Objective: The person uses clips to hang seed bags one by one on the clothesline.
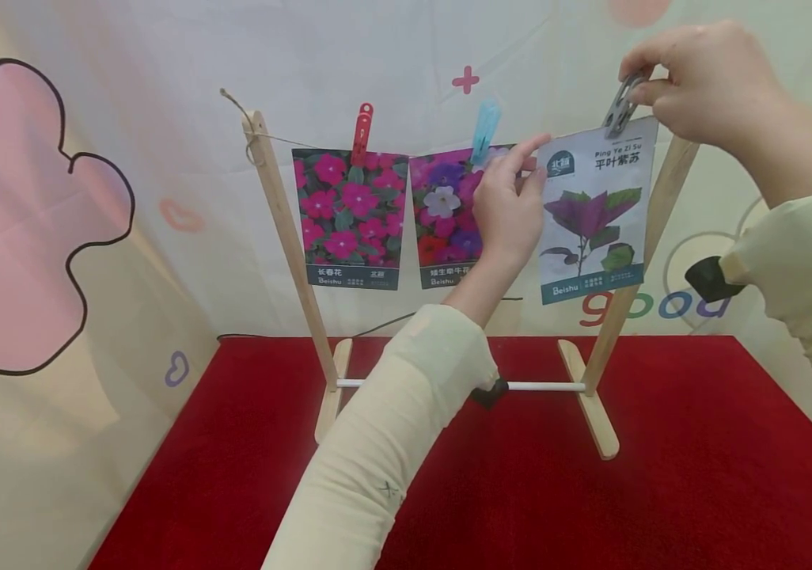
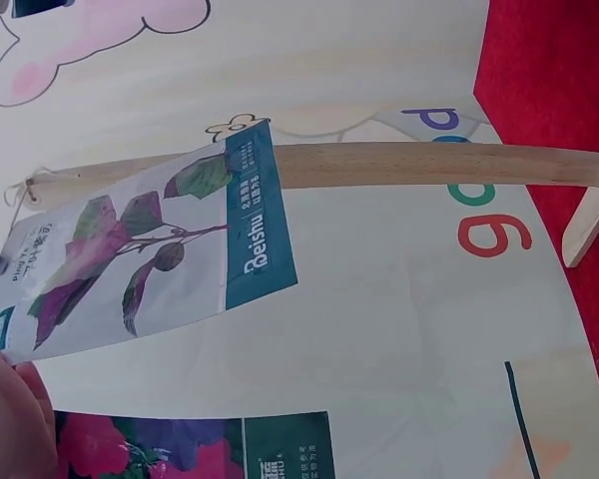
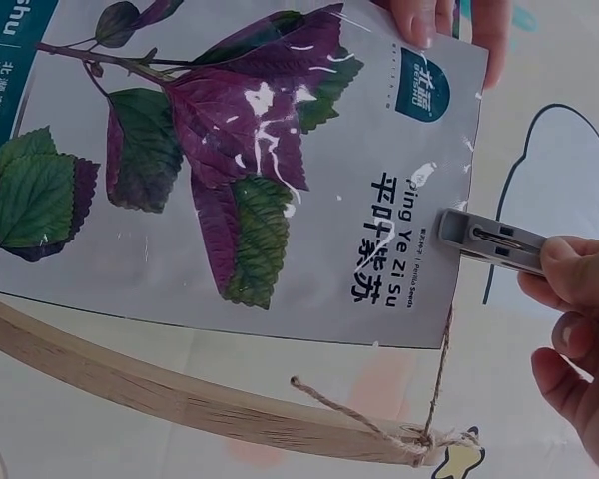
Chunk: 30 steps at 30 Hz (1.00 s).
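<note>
A seed packet (image 1: 594, 214) printed with a purple-leaved plant hangs at the right, its top edge at the twine. My left hand (image 1: 513, 202) pinches it near its upper left corner, thumb on the front and a finger behind in the right wrist view. Thumb and fingers of my right hand (image 1: 715, 87) grip a grey clothespin (image 3: 494, 242), whose jaws lie over the packet's top edge. To the left hang a packet with pink flowers (image 1: 352, 218) under a red clothespin (image 1: 362, 133) and a mixed-flower packet (image 1: 442, 214) under a blue clothespin (image 1: 486, 131); my left hand partly hides the latter.
A wooden stand holds the twine between its left post (image 1: 285, 206) and right post (image 1: 665, 190). A white rod (image 1: 544, 386) joins the posts low down. The stand's feet rest on a red cloth (image 1: 520, 491), with a printed white curtain (image 1: 185, 119) behind.
</note>
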Motion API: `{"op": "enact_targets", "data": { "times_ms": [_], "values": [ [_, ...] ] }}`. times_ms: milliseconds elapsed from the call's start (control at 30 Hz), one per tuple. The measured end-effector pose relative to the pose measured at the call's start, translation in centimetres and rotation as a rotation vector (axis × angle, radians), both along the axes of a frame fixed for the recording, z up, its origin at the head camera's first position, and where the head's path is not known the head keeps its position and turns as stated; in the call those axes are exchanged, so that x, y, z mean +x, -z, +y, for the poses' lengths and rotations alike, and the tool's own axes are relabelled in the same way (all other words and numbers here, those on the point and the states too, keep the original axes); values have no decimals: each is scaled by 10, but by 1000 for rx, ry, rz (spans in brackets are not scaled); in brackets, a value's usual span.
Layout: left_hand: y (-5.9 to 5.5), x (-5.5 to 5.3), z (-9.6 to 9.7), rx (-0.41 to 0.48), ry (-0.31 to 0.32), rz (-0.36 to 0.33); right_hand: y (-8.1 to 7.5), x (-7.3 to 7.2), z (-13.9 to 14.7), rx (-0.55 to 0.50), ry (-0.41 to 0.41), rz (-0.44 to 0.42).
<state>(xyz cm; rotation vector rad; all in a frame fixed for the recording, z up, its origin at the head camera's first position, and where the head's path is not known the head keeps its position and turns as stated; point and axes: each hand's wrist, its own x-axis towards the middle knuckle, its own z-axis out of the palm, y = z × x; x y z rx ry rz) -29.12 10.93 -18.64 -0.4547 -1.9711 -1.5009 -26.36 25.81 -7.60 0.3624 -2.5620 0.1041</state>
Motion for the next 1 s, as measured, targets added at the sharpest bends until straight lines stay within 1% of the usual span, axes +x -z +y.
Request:
{"op": "enact_targets", "data": {
  "times_ms": [167,267,467,667,1000],
  "values": [
    [0,0,1,-6,-18,2,0,0,-1,-5,5,-49],
    [0,0,2,-6,-14,-8,0,-1,-1,-4,7,-92],
    [0,1,2,-21,-15,-14,3,-2,0,15,-9,-132],
    [1,3,1,-47,-18,-6,5,-2,2,-26,-6,-169],
    [2,3,1,-35,-5,2,7,-3,2,-45,-18,-143]
  ]
}}
